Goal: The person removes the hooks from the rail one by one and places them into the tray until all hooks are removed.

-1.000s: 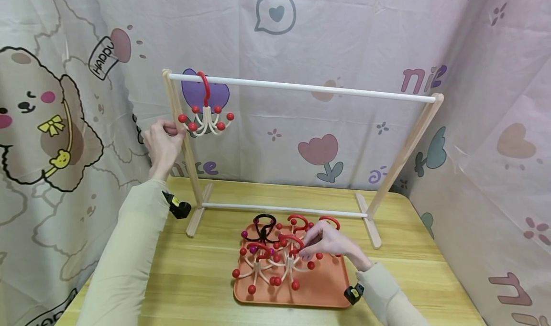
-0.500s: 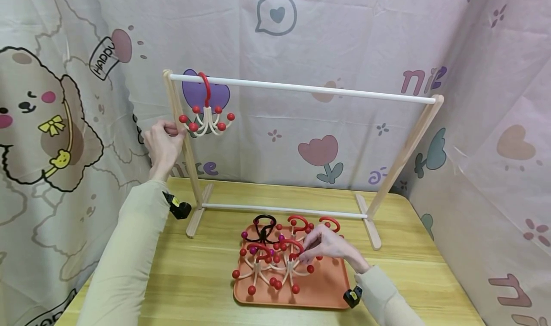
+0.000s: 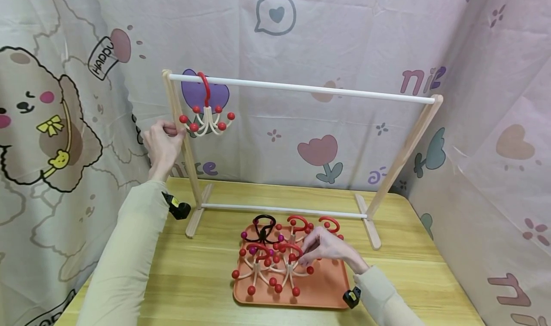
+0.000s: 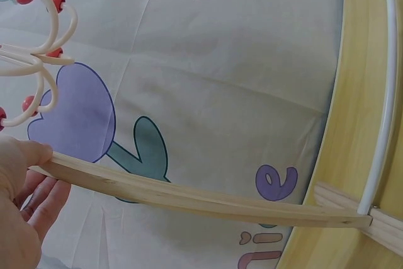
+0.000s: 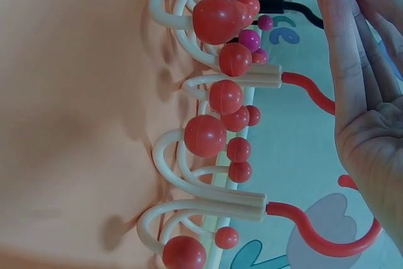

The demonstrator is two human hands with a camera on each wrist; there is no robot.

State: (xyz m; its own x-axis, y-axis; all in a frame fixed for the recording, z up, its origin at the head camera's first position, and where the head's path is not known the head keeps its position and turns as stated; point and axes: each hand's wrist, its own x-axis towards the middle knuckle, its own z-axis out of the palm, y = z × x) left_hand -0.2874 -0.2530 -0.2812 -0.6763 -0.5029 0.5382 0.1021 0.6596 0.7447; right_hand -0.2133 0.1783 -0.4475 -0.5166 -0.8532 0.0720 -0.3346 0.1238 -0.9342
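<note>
In the head view, my left hand (image 3: 162, 142) grips the left wooden post (image 3: 189, 166) of a rack. The left wrist view has the thumb above the post (image 4: 189, 200) and fingers below it. Close by, a hook hanger (image 3: 207, 118) with a red hook and cream, red-tipped arms hangs from the white top rail (image 3: 301, 86). Over the orange tray (image 3: 327, 287), my right hand (image 3: 325, 244) pinches the red hook of another such hanger (image 3: 290, 268), standing upright. Fingers partly cover this hook in the right wrist view, where the hand (image 5: 371, 105) fills the upper right.
More red-and-cream hangers stand close around the held one, including one at the front left (image 3: 257, 268). A black hanger (image 3: 263, 235) with magenta tips is behind. The rack's lower bar (image 3: 280, 209) runs behind the tray on the wooden table (image 3: 193, 278).
My right hand has sunk slightly with the pinched hanger, whose arms now sit a little lower over the tray. The left hand stays on the post.
</note>
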